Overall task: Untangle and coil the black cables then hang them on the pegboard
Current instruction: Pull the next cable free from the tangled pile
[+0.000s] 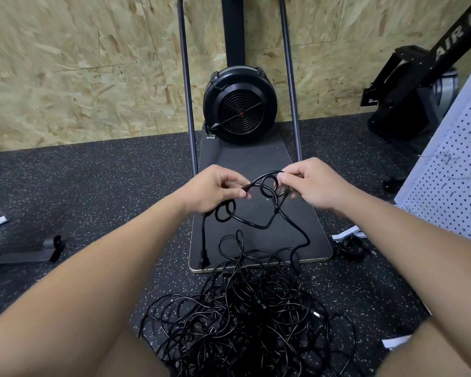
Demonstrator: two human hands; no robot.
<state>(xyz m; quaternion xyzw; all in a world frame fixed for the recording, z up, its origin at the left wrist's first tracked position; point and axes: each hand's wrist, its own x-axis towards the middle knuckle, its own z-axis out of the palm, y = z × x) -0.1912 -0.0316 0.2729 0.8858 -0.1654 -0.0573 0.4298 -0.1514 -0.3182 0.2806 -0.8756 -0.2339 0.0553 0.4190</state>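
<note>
Down on the speckled black rubber floor (65, 186) lies a tangled pile of cables (245, 317), thin, glossy and black, looping over one another in loose rings, its far edge lapping onto the near edge of a flat dark platform (256, 164) with rounded corners. One thicker black cable (267, 213) rises out of the pile and is held above the platform's middle, twisted into several small round loops. The left hand (215, 189) pinches this cable between thumb and curled fingers, and a plug end (204, 258) hangs below it to the platform's near left corner. The right hand (310, 183) pinches the other side of the looped knot, fingers bent round the strand. Both hands sit close together, the loops between them. At the platform's far end stands a round black fan housing (239, 104) with a concentric wire grille, between two metal uprights. A white perforated pegboard (452, 170) leans at the right, before a chipboard wall (79, 63).
</note>
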